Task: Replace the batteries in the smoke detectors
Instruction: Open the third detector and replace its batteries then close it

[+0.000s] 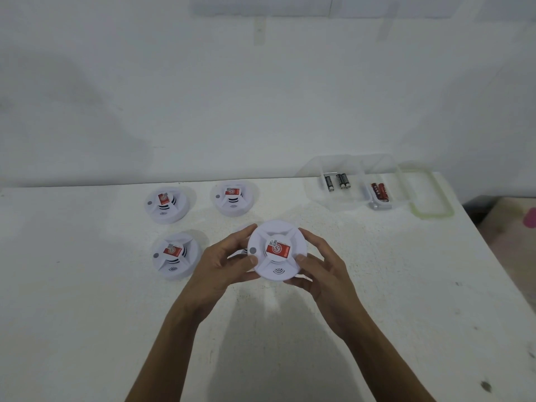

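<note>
Left hand (pixel 223 262), right hand (pixel 322 268) clasp smoke detector (pixel 277 250); second detector (pixel 242 229) mostly hidden behind.

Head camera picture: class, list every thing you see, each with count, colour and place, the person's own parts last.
Detectors: three, white with red labels, on the table's left; a fourth held at centre; a fifth seems part-hidden behind it.
Black batteries: three, in the left tub.
Red batteries: at least two, in the right tub.
Tubs: two, clear, table's far right.
Lid: one, green-rimmed, right of the tubs.
Table: one, white.
Left grip, right grip: two bare hands, holding the fourth detector.
</note>
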Action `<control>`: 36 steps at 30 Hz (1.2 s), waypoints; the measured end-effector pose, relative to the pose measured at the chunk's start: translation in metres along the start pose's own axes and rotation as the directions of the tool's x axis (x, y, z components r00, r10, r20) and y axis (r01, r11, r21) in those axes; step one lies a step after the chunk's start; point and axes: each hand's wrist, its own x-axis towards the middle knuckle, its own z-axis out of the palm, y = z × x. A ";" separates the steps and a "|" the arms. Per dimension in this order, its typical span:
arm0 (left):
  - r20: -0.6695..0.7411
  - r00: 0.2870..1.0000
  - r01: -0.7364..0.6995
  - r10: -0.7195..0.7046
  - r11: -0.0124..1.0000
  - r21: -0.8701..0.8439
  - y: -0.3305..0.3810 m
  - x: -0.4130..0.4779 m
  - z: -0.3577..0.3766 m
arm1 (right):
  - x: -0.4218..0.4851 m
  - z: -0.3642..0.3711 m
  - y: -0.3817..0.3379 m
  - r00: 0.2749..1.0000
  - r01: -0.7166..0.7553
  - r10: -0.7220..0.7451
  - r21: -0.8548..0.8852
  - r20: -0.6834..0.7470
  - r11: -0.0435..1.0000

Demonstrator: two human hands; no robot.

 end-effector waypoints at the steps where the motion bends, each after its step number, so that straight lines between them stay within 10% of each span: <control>1: 0.000 1.000 -0.002 0.002 1.000 0.003 0.000 0.000 0.000 | 0.000 0.000 0.000 1.000 0.000 0.000 -0.002 -0.003 1.000; 36: 0.004 1.000 0.019 -0.019 1.000 0.008 -0.006 0.011 -0.001 | 0.007 -0.002 0.000 0.997 -0.032 0.031 -0.002 -0.066 1.000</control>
